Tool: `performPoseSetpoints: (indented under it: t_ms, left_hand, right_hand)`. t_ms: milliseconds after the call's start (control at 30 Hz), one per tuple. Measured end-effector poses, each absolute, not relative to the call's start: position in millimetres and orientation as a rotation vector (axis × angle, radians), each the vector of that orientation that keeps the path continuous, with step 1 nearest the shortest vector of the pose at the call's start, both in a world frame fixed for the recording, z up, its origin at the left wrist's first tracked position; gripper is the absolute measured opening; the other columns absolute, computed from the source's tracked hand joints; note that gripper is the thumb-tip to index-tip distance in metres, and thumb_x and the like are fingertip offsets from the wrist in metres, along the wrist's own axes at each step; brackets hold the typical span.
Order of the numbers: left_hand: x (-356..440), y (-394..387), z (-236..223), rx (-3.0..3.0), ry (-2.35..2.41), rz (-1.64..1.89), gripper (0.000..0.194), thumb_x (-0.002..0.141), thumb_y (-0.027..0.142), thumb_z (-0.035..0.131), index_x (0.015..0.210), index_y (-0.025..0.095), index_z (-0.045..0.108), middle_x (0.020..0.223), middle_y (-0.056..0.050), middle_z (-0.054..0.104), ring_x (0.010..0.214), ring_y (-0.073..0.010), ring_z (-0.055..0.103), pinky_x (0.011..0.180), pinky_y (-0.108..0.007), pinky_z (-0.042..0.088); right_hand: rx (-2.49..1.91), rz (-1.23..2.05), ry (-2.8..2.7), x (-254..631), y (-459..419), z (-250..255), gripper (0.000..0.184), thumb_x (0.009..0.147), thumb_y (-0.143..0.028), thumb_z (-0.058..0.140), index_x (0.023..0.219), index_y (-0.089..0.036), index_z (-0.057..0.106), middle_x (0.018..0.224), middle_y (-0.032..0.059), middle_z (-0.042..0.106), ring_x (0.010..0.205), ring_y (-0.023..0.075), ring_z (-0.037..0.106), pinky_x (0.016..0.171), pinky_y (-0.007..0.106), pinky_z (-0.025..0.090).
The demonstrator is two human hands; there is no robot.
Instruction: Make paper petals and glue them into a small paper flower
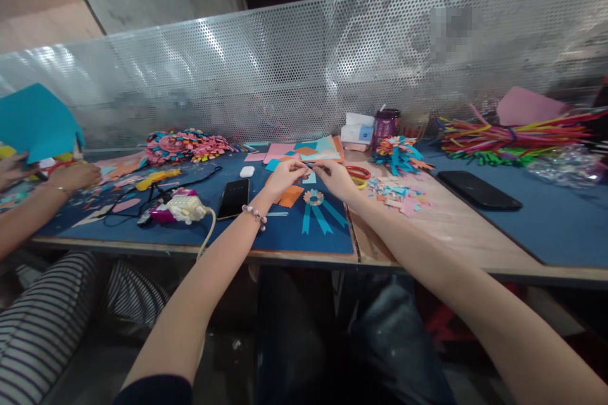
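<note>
The person's left hand and right hand meet above the blue tabletop, fingers curled and fingertips drawn close together; whether they pinch something between them is too small to tell. Just below lies a paper rosette with blue tails, near orange paper. A phone lies beyond the left wrist, paper scraps past the right. A perforated metal screen stands behind; a co-worker's hand works far left, near a blue sheet.
</note>
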State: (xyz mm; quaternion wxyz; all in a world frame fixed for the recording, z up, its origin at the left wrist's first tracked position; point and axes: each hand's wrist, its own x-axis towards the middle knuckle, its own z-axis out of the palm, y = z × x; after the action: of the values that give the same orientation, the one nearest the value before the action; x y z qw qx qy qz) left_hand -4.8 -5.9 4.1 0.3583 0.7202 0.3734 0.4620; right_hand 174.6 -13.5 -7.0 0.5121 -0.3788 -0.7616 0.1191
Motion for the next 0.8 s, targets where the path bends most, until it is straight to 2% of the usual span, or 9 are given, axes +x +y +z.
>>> performPoseSetpoints:
  t_ms: [233,433,567,800]
  left_hand:
    - [-5,-6,6,1.808,1.000,1.256,0.020,0.080,0.032,0.061,0.088,0.014,0.065,0.085,-0.009,0.068,0.077,-0.0159,0.064,0.064,-0.026,0.048]
    - [-5,-7,7,1.785,1.004,1.275,0.022,0.080,0.032,0.062,0.091,0.013,0.065,0.087,-0.009,0.068,0.076,-0.0157,0.063,0.064,-0.026,0.049]
    - [-4,-8,7,1.788,0.994,1.300,0.022,0.080,0.032,0.061,0.091,0.014,0.066,0.087,-0.009,0.067,0.077,-0.0156,0.062,0.064,-0.026,0.049]
    - [-2,-10,8,1.804,0.966,1.272,0.022,0.079,0.033,0.061,0.088,0.014,0.067,0.085,-0.008,0.067,0.078,-0.0161,0.062,0.067,-0.028,0.048]
  right_hand:
    - [-0.839,-0.083,-2.001,173,-11,-12,0.031,0.090,-0.021,0.046,0.111,-0.016,0.069,0.109,0.0115,0.066,0.105,0.0228,0.059,0.094,0.036,0.046]
    - [-0.915,-0.308,-2.055,167,-16,-17,0.036,0.091,-0.017,0.041,0.118,-0.017,0.064,0.122,0.0103,0.061,0.112,0.0237,0.055,0.095,0.037,0.047]
    - [-0.936,-0.316,-2.034,163,-23,-16,0.034,0.091,-0.018,0.041,0.117,-0.018,0.064,0.120,0.0100,0.062,0.111,0.0231,0.055,0.093,0.036,0.048]
    - [-0.945,-0.191,-1.824,160,-20,-14,0.022,0.089,-0.026,0.050,0.097,-0.017,0.069,0.102,0.0117,0.059,0.101,0.0229,0.055,0.083,0.034,0.050]
